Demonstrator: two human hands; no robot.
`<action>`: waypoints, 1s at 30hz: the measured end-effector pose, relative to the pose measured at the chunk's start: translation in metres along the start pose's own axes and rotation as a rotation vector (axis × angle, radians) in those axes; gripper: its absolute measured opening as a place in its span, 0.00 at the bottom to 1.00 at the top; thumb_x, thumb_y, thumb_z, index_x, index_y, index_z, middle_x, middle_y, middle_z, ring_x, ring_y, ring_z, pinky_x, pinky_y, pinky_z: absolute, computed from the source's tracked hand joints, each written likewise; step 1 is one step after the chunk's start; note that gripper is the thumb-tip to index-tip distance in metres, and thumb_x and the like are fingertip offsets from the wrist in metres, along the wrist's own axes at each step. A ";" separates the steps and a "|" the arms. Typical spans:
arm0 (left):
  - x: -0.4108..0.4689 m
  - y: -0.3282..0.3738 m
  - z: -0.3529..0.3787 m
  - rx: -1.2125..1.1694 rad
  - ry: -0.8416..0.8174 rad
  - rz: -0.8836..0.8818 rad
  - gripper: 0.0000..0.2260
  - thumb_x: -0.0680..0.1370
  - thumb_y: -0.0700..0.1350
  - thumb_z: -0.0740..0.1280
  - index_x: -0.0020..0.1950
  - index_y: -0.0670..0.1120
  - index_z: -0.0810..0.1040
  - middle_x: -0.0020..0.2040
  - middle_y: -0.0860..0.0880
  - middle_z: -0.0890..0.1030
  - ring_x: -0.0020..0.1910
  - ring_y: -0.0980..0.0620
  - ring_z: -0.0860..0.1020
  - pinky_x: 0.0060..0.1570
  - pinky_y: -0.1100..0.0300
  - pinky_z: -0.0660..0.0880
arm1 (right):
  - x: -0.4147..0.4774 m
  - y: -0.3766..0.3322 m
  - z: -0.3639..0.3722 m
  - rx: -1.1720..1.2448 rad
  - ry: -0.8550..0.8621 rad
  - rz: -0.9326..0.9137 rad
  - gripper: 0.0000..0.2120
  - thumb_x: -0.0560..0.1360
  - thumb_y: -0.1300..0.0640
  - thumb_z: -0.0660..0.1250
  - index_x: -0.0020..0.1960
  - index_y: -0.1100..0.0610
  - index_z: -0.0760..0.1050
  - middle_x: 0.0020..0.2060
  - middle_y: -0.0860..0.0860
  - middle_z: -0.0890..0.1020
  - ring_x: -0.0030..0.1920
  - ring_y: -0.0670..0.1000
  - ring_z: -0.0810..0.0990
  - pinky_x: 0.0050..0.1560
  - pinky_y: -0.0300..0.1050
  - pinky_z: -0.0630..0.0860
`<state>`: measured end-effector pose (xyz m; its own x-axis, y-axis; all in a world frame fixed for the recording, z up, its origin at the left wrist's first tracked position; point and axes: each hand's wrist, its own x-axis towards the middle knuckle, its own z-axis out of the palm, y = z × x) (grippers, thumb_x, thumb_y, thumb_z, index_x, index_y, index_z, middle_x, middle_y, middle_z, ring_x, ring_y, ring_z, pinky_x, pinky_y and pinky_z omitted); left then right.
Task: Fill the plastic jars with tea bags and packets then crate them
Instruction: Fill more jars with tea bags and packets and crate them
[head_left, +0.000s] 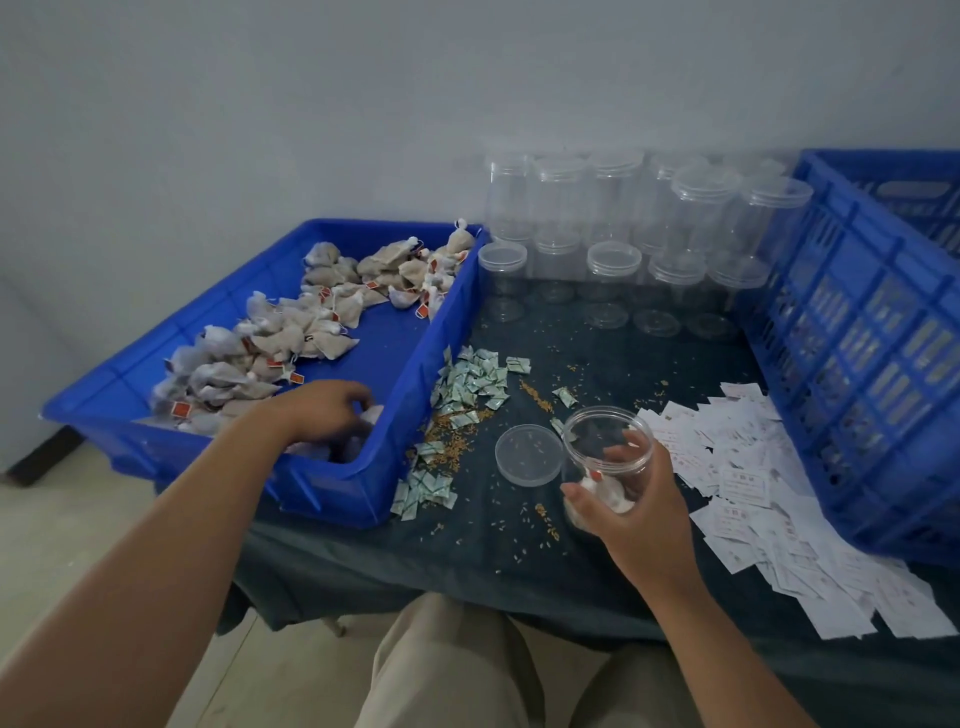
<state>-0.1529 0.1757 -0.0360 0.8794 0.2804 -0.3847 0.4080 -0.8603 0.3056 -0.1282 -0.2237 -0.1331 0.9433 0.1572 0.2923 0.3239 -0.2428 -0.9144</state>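
My right hand grips an open clear plastic jar, tilted a little toward me, with tea bags lying in its bottom. Its round lid lies flat on the dark cloth just left of it. My left hand reaches into the near right corner of the blue tray, fingers curled around a white tea bag. Many more tea bags lie heaped along the tray's left and back. Small green-white packets are scattered between tray and jar.
Several empty lidded jars stand stacked at the back by the wall. A tall blue crate stands at the right. White paper slips spread in front of it. Loose grains litter the cloth. My knees are below the table edge.
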 end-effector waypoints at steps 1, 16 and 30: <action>0.003 -0.001 0.001 -0.039 0.109 0.008 0.03 0.79 0.50 0.72 0.51 0.55 0.79 0.45 0.49 0.84 0.40 0.50 0.81 0.38 0.54 0.75 | 0.000 -0.001 0.000 0.003 0.003 0.000 0.39 0.61 0.29 0.79 0.68 0.33 0.67 0.59 0.34 0.82 0.58 0.38 0.83 0.53 0.32 0.78; -0.035 0.052 -0.029 -0.606 0.735 0.147 0.18 0.80 0.60 0.72 0.45 0.47 0.75 0.30 0.58 0.79 0.25 0.64 0.74 0.25 0.67 0.70 | 0.001 0.000 -0.001 0.008 0.016 -0.024 0.36 0.62 0.27 0.79 0.65 0.27 0.66 0.60 0.32 0.80 0.59 0.40 0.83 0.53 0.35 0.80; -0.073 0.210 0.011 -0.189 0.144 0.586 0.13 0.76 0.66 0.72 0.53 0.60 0.79 0.44 0.65 0.84 0.41 0.65 0.82 0.38 0.66 0.75 | 0.000 -0.003 -0.001 -0.007 0.023 -0.026 0.37 0.61 0.21 0.76 0.65 0.26 0.66 0.59 0.33 0.82 0.56 0.38 0.84 0.50 0.31 0.79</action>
<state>-0.1335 -0.0302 0.0468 0.9889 -0.1483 0.0102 -0.1263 -0.8024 0.5833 -0.1288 -0.2242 -0.1304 0.9359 0.1421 0.3224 0.3489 -0.2456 -0.9044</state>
